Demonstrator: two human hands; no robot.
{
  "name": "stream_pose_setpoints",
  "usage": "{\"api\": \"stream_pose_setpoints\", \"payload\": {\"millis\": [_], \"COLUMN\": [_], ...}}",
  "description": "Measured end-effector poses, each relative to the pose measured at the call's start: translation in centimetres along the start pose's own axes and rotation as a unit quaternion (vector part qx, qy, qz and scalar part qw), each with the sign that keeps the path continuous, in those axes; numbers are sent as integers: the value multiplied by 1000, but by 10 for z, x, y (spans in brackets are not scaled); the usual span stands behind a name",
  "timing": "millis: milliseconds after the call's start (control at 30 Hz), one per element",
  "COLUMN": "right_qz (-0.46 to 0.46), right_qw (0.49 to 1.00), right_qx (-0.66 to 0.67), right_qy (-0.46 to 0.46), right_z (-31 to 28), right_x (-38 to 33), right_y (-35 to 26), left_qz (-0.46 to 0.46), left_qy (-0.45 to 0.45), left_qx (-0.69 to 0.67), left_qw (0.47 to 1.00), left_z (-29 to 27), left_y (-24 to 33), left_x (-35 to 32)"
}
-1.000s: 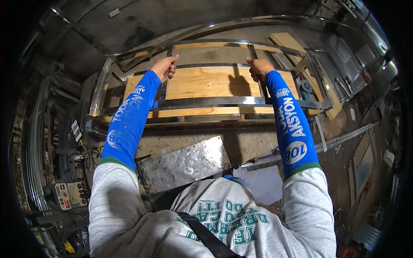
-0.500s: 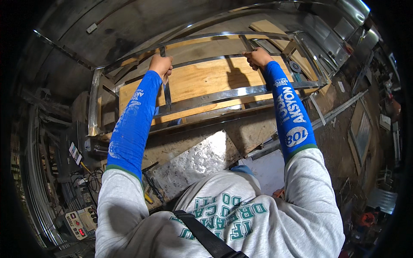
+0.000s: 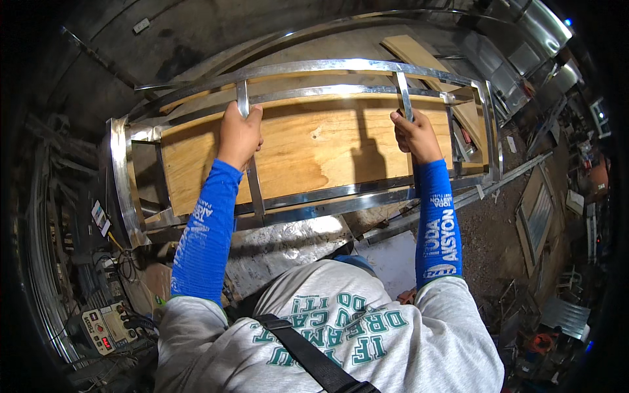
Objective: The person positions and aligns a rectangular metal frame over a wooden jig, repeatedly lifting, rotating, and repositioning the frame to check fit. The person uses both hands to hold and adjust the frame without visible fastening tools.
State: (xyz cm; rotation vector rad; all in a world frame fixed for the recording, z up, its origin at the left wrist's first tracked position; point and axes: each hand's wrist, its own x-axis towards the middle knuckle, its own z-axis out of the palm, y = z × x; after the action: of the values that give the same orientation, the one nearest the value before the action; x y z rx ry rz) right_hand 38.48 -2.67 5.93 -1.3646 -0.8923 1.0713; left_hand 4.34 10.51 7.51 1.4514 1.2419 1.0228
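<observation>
Compared with half a second ago, the metal frame (image 3: 357,65) has been brought closer to the body, and more of the metal plate (image 3: 291,252) is now covered by the frame's near edge. Both grips have been kept. One crossbar, the left crossbar (image 3: 254,187), is wrapped by the curled fingers of the left hand (image 3: 240,136); the other, the right crossbar (image 3: 401,90), is clasped by the right hand (image 3: 420,137), whose thumb is laid along it. The frame is held in front of the body, its near left corner set lower in view than its near right corner; whether any of its weight is borne from below cannot be told.

Two crossbars are gripped, and one plywood panel (image 3: 308,147) is seen between the frame's long edges. One control box (image 3: 106,327) with a red-lit display is seen at lower left. White lettering is printed on two blue sleeves (image 3: 438,223), and green block lettering is spread across one grey shirt (image 3: 386,298).
</observation>
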Motion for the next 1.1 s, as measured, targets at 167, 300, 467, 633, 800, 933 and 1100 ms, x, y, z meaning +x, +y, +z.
{"api": "stream_pose_setpoints", "payload": {"millis": [167,300,467,633,800,933,1100], "right_qz": [1,5,49,4,-302,-437,-137], "right_qw": [998,998,979,997,768,666,712], "right_qx": [57,64,192,74,-557,-603,-683], "right_qy": [5,6,-51,25,90,45,-90], "right_z": [1,2,-11,-38,-56,-12,10], "right_x": [-33,-46,-42,-24,31,78,99], "right_y": [5,8,24,60,56,15,-7], "left_qz": [17,20,25,34,24,21,39], "left_qy": [-6,-16,-8,-19,-28,-34,-61], "left_qx": [-14,-31,-52,-94,-118,-141,-191], "left_qw": [1000,999,998,995,992,989,979], "left_z": [-5,-7,-8,-8,-5,-7,-11], "left_y": [-7,-9,-9,-14,-15,-15,-21], "left_x": [-28,-41,-56,-68,-73,-79,-86]}}
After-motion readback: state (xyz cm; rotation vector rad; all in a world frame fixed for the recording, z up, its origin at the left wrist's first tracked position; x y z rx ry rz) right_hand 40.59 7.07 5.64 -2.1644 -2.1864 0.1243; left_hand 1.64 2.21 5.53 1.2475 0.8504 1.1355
